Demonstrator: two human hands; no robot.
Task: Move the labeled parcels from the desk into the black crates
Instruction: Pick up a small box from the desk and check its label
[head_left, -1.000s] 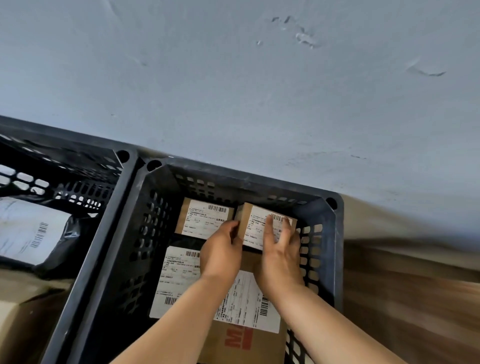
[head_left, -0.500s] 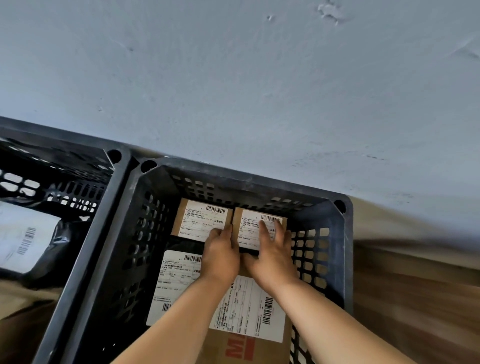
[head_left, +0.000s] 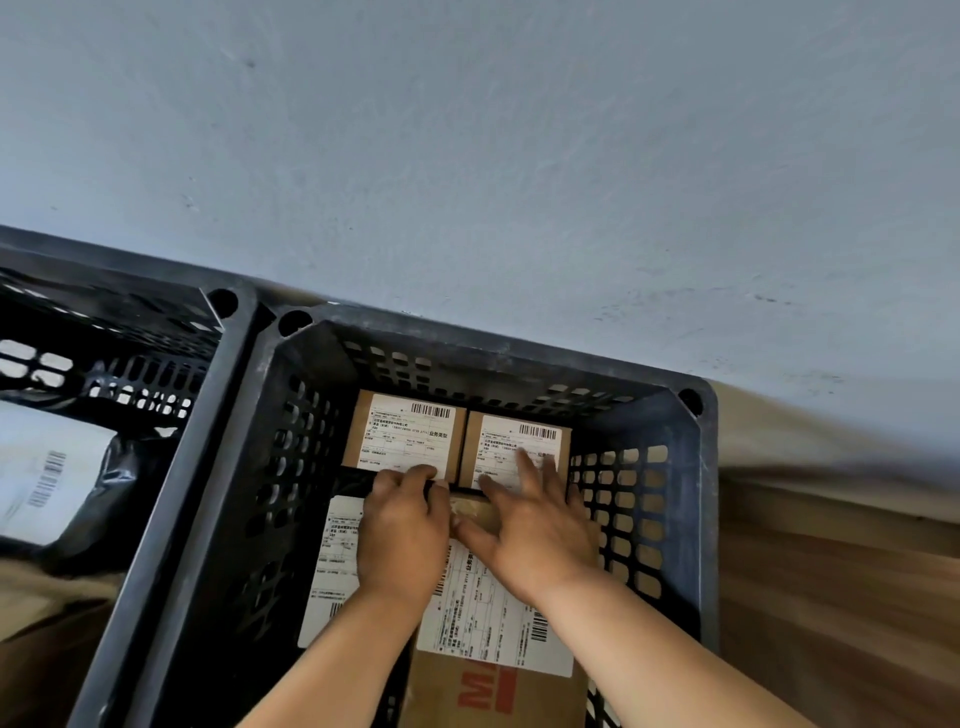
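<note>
- Two black crates are sitting side by side against a grey wall (head_left: 519, 156); the left crate (head_left: 228, 374) is showing a grey plastic mailer bag (head_left: 47, 483) with a white barcode label, its print too blurred to read.
- The right crate (head_left: 696, 519) is holding the cardboard parcels, each wearing a white shipping label with a barcode and small Chinese print, mostly too fine to read.
- The left small box (head_left: 402, 434) is lying flat at the far end of the crate, label up.
- The left hand (head_left: 402, 535) is hovering over the gap in front of this box, fingers curling loosely, grasping nothing I can make out.
- The right small box (head_left: 511, 447) is lying flat just beside the first one, edges nearly touching.
- The right hand (head_left: 535, 525) is resting released, straight fingers spreading across this box's label.
- A large box (head_left: 498, 691) is lying under both wrists, showing partial red block letters starting with "M".
- A wooden floor (head_left: 841, 597) is showing at the right.
</note>
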